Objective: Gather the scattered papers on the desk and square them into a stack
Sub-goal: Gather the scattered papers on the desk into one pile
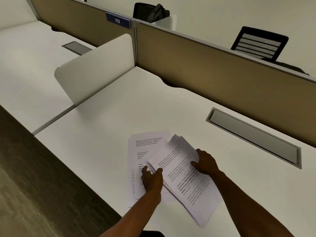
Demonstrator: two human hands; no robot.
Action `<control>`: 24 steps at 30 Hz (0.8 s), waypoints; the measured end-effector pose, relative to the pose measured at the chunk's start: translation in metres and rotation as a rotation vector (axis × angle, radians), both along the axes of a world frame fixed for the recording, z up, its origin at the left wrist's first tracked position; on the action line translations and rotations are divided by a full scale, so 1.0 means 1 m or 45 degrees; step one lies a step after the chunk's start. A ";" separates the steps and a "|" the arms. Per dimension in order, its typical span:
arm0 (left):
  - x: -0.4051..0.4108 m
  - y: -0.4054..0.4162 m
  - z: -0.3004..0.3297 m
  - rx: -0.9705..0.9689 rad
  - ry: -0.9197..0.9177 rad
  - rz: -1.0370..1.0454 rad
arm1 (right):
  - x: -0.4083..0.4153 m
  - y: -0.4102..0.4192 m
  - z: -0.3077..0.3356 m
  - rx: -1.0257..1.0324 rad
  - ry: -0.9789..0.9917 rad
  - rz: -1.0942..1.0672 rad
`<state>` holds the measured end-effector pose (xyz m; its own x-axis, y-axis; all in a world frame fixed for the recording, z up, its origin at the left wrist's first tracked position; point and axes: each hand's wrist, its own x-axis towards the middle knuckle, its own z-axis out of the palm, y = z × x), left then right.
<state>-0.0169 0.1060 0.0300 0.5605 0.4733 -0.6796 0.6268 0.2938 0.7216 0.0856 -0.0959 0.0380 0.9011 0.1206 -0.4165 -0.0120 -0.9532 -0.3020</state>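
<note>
Two groups of printed papers lie on the white desk (106, 117), near its front edge. We note a flatter spread of sheets (145, 146) on the left, lying roughly fanned, and a thicker skewed bundle (191, 185) on the right that overlaps the spread's right side and runs diagonally toward the near edge.

Left hand (151, 179): fingers curled at the bundle's left edge, thumb and fingertips pinching the sheet edges where the two groups meet. Right hand (205, 162): thumb lies on the printed face of the bundle, fingers wrap its right edge; we read this as gripping. Edges of the bundle are not aligned; several corners splay out at its far end.

Surroundings: a grey cable-tray lid (253, 136) is recessed in the desk, right of and beyond the papers, well apart from them. A white rounded side divider (95, 69) stands at the desk's left. A tan partition (213, 79) closes the back, carrying a blue plate reading 112 (117, 20). Beyond it we see a black mesh chair (259, 43) and a dark bag (153, 12). Nothing lies between hands and papers.
</note>
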 end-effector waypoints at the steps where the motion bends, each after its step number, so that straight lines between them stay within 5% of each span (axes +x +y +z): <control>1: 0.000 0.000 0.000 0.000 -0.005 0.002 | -0.001 0.000 0.000 0.001 -0.002 -0.007; 24: -0.007 0.000 -0.011 0.022 -0.051 -0.047 | -0.024 -0.016 -0.006 0.154 0.029 -0.264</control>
<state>-0.0235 0.1061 0.0192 0.6046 0.4633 -0.6480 0.6073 0.2583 0.7513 0.0618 -0.1121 0.0319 0.9025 -0.0161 -0.4304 -0.2119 -0.8865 -0.4113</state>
